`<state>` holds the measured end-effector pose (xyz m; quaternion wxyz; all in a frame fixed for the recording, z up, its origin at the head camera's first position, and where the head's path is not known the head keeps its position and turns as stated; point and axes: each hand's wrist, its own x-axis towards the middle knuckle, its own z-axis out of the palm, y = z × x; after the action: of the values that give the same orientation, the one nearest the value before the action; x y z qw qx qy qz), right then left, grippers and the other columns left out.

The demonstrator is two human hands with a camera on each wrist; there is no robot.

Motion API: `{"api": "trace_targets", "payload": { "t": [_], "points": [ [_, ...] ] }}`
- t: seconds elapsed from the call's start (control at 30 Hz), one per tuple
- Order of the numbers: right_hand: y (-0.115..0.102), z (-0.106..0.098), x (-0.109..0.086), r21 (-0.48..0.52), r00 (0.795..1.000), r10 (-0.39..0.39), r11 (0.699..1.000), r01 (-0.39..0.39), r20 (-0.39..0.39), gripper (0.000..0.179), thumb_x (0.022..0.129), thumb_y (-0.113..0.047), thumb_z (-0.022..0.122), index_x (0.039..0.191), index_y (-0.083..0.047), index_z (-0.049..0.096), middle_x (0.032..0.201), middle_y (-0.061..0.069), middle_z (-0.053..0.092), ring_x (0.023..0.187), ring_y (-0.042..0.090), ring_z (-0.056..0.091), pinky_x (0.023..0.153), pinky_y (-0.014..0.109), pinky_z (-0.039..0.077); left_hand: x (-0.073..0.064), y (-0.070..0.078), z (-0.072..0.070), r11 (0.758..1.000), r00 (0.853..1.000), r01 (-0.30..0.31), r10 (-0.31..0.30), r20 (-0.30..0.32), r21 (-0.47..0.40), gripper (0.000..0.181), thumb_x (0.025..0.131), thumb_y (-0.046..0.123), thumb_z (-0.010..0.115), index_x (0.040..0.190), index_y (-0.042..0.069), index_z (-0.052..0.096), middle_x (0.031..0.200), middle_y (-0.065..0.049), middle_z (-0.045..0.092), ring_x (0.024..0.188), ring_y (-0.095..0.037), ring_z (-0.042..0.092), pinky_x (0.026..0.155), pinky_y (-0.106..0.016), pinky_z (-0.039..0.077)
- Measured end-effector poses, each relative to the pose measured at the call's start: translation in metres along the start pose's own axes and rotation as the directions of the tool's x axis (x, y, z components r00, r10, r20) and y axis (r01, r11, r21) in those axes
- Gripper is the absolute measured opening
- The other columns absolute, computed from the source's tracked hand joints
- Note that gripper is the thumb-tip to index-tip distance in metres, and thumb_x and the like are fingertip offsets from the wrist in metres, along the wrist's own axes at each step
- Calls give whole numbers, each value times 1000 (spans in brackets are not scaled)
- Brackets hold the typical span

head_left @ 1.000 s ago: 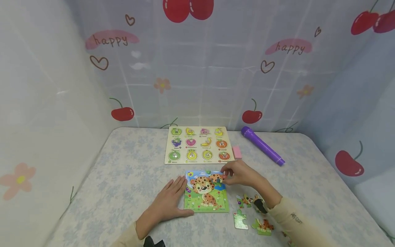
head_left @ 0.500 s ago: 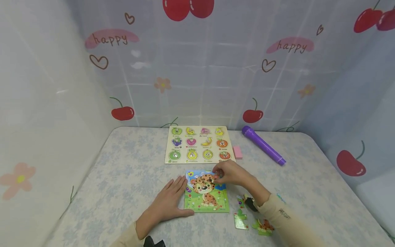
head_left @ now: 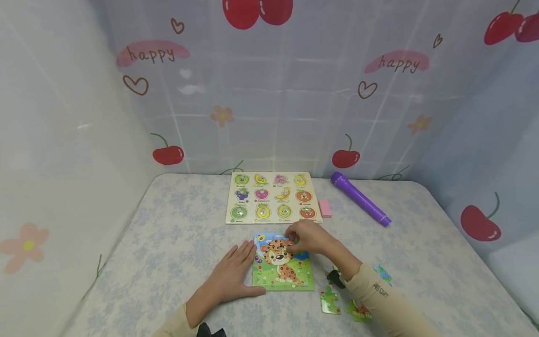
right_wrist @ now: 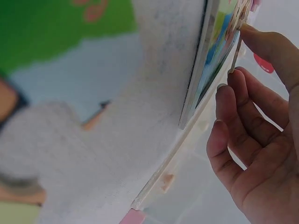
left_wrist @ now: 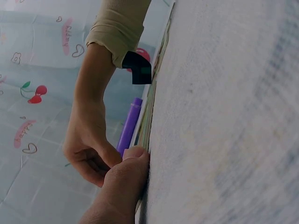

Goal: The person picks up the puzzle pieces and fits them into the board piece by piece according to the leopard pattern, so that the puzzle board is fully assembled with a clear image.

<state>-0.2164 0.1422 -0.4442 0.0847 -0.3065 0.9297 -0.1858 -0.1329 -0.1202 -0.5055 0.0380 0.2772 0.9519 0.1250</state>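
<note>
A square leopard jigsaw puzzle (head_left: 283,276) lies in front of me in the head view. My left hand (head_left: 231,276) lies flat on the table along its left side, fingers straight. The left thumb (left_wrist: 122,182) touches the board's near edge. Above the upper right of the picture, my right hand (head_left: 310,238) pinches a jigsaw piece between thumb and fingertips. From the right wrist, that jigsaw piece (right_wrist: 237,57) shows as a thin edge, tilted against the board's surface. The piece's picture side is mostly hidden by the fingers.
Loose jigsaw pieces (head_left: 330,300) lie right of the puzzle, some partly under the right forearm. A blue piece (head_left: 382,274) sits beyond the sleeve. Behind are a fruit peg board (head_left: 271,185), a pink block (head_left: 324,208) and a purple toy microphone (head_left: 361,200). A printed curtain surrounds the table.
My right hand has moved left with the jigsaw piece, from the puzzle's upper right edge to further over the picture. The left hand has stayed in place.
</note>
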Motion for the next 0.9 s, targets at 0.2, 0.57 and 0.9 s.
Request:
{"api": "trace_targets", "payload": {
  "t": [0.2, 0.57, 0.9],
  "points": [
    [-1, 1, 0, 2, 1000, -3, 1000, 3, 2, 22, 77, -28, 81, 94, -16, 75, 77, -11, 68, 64, 1, 53, 58, 20, 45, 0, 0, -1, 1000, 1000, -1, 1, -7, 13, 115, 76, 87, 45, 156, 9, 22, 164, -7, 20, 152, -24, 18, 123, -46, 20],
    [-1, 3, 2, -15, 999, -22, 1000, 23, 25, 17, 78, -28, 80, 89, -18, 73, 75, -13, 65, 64, 1, 52, 58, 21, 44, 0, 1, 0, 1000, 1000, 2, -2, 8, 0, 115, 76, 87, 45, 156, 9, 21, 164, -7, 18, 152, -24, 18, 122, -46, 21],
    [1, 3, 3, 19, 997, -33, 999, 32, 63, 15, 80, -27, 80, 88, -17, 73, 75, -12, 65, 65, 2, 53, 60, 21, 46, -1, 1, -2, 1000, 1000, 0, 0, 10, -3, 114, 76, 87, 45, 156, 9, 21, 164, -7, 18, 152, -24, 18, 122, -46, 21]
  ]
}}
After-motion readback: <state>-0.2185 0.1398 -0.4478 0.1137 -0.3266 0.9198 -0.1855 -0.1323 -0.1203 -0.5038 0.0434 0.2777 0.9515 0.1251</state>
